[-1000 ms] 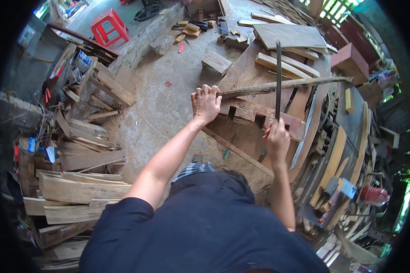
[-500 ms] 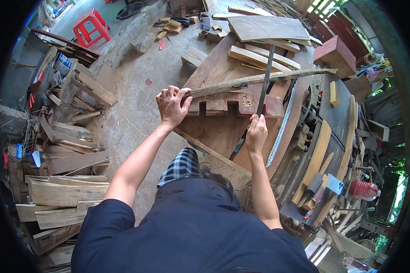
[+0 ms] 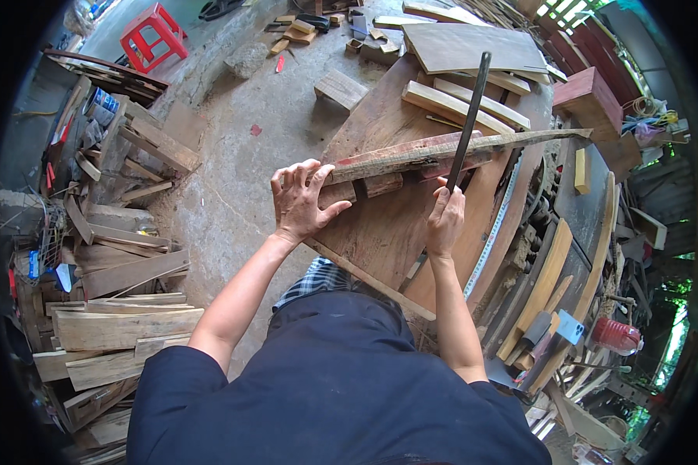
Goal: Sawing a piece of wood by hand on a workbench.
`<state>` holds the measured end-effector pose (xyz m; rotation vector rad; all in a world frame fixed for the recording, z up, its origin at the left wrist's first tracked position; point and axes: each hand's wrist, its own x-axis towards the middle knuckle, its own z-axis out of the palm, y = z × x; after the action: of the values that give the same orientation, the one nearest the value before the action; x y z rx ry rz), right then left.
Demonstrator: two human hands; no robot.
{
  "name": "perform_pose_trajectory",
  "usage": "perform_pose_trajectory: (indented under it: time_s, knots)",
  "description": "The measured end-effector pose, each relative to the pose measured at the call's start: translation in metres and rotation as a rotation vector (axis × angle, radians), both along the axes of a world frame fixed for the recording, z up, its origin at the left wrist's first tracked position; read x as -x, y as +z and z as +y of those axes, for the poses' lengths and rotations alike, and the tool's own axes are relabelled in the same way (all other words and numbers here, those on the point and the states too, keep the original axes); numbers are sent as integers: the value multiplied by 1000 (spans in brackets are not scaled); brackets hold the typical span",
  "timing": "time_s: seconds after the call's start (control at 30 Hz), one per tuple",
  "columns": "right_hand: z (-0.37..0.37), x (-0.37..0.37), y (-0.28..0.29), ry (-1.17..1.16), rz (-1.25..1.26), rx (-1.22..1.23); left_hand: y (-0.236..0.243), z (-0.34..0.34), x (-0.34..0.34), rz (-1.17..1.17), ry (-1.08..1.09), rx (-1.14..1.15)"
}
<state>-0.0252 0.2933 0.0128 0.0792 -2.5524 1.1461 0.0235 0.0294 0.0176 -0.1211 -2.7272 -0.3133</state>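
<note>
My left hand [image 3: 302,203] has its fingers spread against the left end of a long, rough, curved wood strip [image 3: 411,157], thumb stretched toward me. Beneath the strip lies a reddish notched wood block [image 3: 383,184], mostly covered by it. In my right hand [image 3: 446,221] is a long dark metal bar [image 3: 471,116], gripped with its upper end tilted up and away, crossing over the strip. Its exact kind does not show. All this is over a brown wooden tabletop [image 3: 376,240], with a white measuring tape [image 3: 492,236] along its right side.
Wood sticks [image 3: 457,107] and a grey-brown board [image 3: 473,46] occupy the table's far end. On the right stands a machine bed with a yellowish plank [image 3: 535,287] and a phone [image 3: 570,327]. Scrap wood [image 3: 124,329] is piled left; a red stool [image 3: 153,37] stands far left.
The strip now covers more of the notched block, hiding most of its notches. My left thumb has spread away from the fingers. The bar has risen and shifted rightward with my right hand.
</note>
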Motion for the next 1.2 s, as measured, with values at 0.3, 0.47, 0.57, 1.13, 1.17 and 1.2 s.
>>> perform_pose_trajectory:
  time_s: [0.3, 0.47, 0.57, 1.13, 1.17, 1.2]
  knots:
    - [-15, 55, 3, 65, 109, -218, 5, -4, 13, -19, 67, -143]
    - [-14, 57, 6, 69, 104, -172, 10, -2, 20, -71, 86, -281]
    - [-13, 59, 4, 80, 127, -186, 12, -2, 21, -90, 91, -305]
    - [-13, 58, -20, 58, 331, -182, 3, 56, 103, -228, 194, -248]
    - [-13, 58, -21, 51, 333, -181, 0, 63, 104, -293, 217, -152]
    - [-12, 59, -21, 55, 365, -184, -3, 67, 102, -253, 229, -117]
